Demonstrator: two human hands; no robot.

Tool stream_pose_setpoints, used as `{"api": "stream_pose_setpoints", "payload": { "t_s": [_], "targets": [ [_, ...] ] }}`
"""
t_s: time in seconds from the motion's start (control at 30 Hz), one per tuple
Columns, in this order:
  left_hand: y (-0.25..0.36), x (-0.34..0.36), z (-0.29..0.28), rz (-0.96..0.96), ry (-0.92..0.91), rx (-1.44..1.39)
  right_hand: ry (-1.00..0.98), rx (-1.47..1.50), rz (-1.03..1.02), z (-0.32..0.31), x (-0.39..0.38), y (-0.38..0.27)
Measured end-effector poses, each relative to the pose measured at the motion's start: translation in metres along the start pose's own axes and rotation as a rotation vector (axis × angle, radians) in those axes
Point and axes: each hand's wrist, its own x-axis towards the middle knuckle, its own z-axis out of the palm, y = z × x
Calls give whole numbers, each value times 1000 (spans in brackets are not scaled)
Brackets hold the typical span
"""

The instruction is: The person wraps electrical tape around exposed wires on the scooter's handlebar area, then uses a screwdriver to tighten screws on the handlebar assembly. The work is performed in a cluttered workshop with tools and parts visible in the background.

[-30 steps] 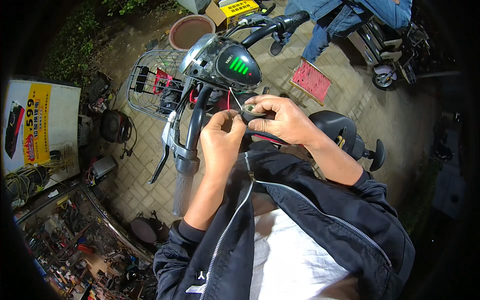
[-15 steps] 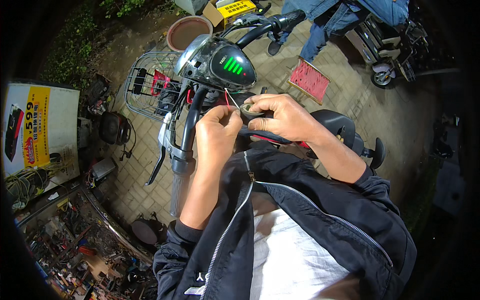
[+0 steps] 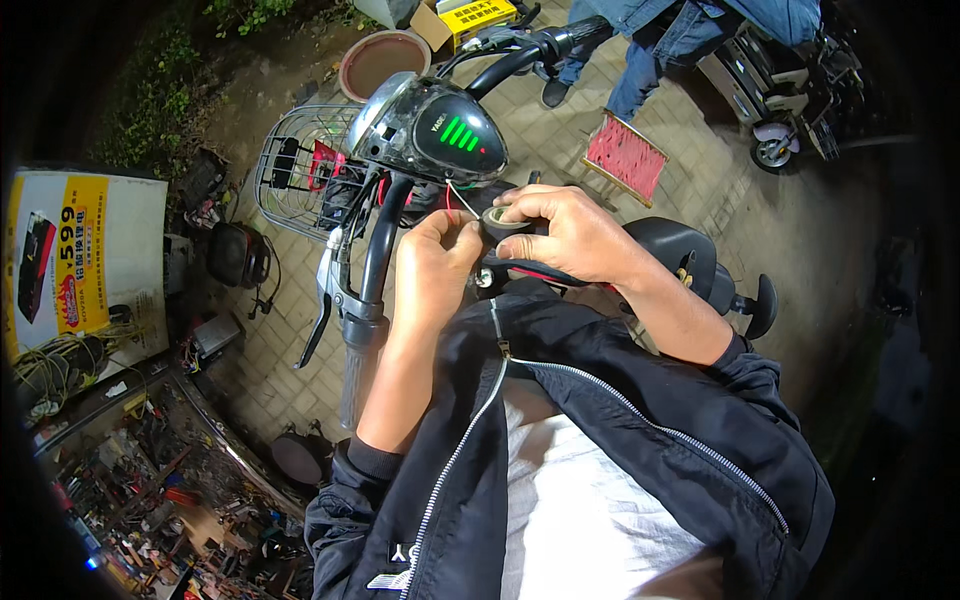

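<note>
Thin red and white wires (image 3: 463, 199) hang from under the scooter's dashboard (image 3: 458, 135), which shows lit green bars. My left hand (image 3: 436, 262) is closed in a pinch on the wires' lower ends; the exact grip is partly hidden by the fingers. Close beside it, my right hand (image 3: 575, 236) holds a roll of black tape (image 3: 494, 229) between thumb and fingers. The roll nearly meets the left fingertips. Left of my left hand runs the black handlebar (image 3: 388, 240), with a brake lever (image 3: 318, 315) and a grey grip (image 3: 361, 375).
A wire basket (image 3: 275, 205) is at the scooter's front. Beyond the handlebar lie a round basin (image 3: 385, 65) and a yellow box (image 3: 475, 20). A red-topped stool (image 3: 625, 160) stands near a person's jeans (image 3: 635, 80). Tools fill a bin (image 3: 225, 450) at lower left.
The tape roll has turned slightly in my right hand and shows more of its dark side. Both hands stay close together; the whole view has shifted a little.
</note>
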Motion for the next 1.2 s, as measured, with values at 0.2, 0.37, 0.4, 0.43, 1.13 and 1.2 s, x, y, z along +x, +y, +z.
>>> {"api": "stream_pose_setpoints", "payload": {
  "t_s": [0.2,0.37,0.4,0.43,1.13,1.2],
  "targets": [
    [-9,8,1,-80,0,-154,-153,246,30,-2,0,1],
    [-20,-6,9,-187,96,-783,-273,803,150,-3,5,10],
    [-21,-10,9,-191,59,-882,-250,937,137,3,5,11],
    [-23,-13,9,-205,47,-969,-211,1049,167,9,8,12],
    [11,-21,16,-92,240,-940,251,761,310,45,25,-18],
    [14,-23,17,-61,259,-896,248,804,277,47,27,-20]
  ]
}}
